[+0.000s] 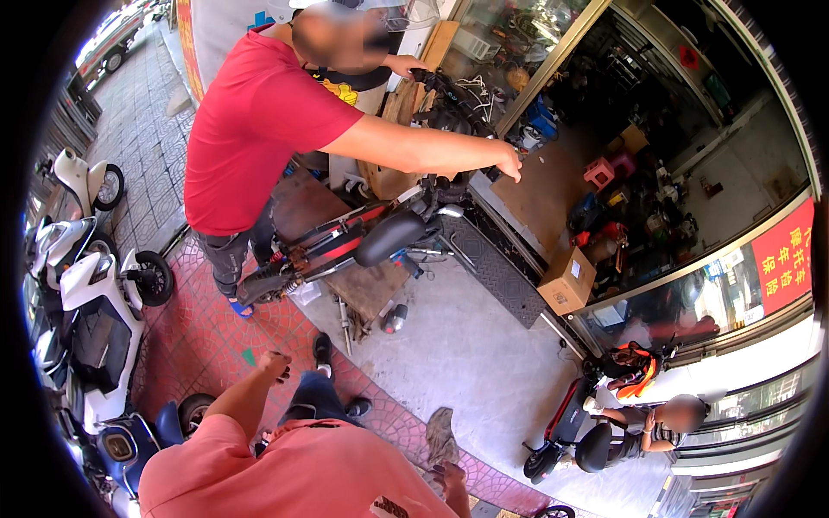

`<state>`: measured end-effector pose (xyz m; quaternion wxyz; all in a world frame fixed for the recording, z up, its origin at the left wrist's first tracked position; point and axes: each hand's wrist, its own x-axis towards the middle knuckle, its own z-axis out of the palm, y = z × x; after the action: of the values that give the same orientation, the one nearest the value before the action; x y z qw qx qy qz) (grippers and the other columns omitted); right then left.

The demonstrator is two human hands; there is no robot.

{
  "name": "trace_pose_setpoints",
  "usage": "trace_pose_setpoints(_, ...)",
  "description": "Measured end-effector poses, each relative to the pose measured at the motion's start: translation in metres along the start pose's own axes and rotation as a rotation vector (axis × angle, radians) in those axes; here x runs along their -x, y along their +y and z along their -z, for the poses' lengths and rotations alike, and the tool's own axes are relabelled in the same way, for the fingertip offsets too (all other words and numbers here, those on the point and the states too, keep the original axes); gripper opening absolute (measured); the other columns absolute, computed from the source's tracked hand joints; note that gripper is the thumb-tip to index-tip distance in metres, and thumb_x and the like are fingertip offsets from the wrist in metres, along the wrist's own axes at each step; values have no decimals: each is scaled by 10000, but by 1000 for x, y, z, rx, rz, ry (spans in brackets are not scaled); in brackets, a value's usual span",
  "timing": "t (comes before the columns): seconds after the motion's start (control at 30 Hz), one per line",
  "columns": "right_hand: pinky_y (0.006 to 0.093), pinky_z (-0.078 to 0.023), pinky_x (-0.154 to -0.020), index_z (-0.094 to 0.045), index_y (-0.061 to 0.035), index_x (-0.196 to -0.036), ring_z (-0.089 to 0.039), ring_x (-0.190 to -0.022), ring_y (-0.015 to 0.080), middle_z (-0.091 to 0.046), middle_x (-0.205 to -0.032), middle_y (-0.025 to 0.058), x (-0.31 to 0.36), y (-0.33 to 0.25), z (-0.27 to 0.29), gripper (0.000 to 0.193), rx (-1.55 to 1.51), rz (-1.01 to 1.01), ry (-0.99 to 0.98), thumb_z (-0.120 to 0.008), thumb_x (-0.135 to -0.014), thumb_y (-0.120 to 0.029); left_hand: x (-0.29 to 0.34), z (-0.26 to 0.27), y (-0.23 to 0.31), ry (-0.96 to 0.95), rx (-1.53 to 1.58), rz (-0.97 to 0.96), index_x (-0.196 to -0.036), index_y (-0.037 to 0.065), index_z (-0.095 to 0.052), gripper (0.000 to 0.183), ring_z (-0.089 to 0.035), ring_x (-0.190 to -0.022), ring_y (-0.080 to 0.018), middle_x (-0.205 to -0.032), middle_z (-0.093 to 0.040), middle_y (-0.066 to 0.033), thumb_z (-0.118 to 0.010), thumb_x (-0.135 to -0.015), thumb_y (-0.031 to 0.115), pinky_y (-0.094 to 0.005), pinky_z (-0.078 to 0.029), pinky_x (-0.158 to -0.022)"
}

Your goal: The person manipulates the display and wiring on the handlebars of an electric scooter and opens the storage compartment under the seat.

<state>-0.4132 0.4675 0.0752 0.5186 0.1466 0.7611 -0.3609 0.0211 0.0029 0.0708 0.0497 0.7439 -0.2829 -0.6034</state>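
Note:
My left hand (pixel 276 367) hangs at my left side above the red paving, apart from the motorbike. Its fingers are curled in; whether anything is in them I cannot make out. Low at my right side, my right hand (pixel 447 475) has its fingers closed at the end of a crumpled grey-brown cloth (pixel 441 434), perhaps a glove. In front of me stands a black and red motorbike (pixel 345 242). A person in a red shirt (pixel 259 129) leans over it, one hand by the handlebar and the other arm stretched toward the shop doorway.
Metal parts (pixel 345 324) lie on the ground by the motorbike. A black ramp (pixel 492 268) leads up to the doorway, with a cardboard box (pixel 567 281) beside it. Parked scooters (pixel 99 319) line the left. At right, a person (pixel 665 427) sits by another bike (pixel 570 427).

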Motion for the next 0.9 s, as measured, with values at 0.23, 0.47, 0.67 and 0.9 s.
trace_pose_setpoints(0.23,406,-519,-677,-631,-109,-1244,-746,-816,258,-749,-1045,97,-11,6,2,371,-18,-17,19,-659,-969,-357,-46,20,-51,-11,49,91,-1046,11,-658,180,-673,-631,-296,-792,-656,-142,-674,-947,160,-524,-561,-647)
trace_pose_setpoints(0.47,461,-537,-842,-627,-150,-1302,-746,-989,289,-748,-1163,112,-15,45,8,427,84,-149,-24,-575,-1009,-456,-53,23,-73,52,7,125,-1040,10,-649,162,-674,-628,-303,-793,-658,-156,-674,-942,137,-551,-586,-688)
trace_pose_setpoints(0.67,508,-575,-868,-571,27,-1285,-690,-1007,337,-702,-1159,210,-28,63,23,479,-125,-138,-85,-674,-993,-338,-38,7,-59,43,39,111,-1032,18,-662,150,-670,-611,-284,-792,-656,-142,-667,-940,136,-540,-576,-640)
trace_pose_setpoints(0.9,484,-562,-903,-551,-43,-1354,-700,-1031,342,-701,-1193,188,-3,22,6,518,-11,-78,-26,-666,-973,-374,-58,-1,-55,-38,98,99,-967,26,-674,85,-663,-591,-268,-765,-650,-124,-657,-920,94,-477,-548,-552)
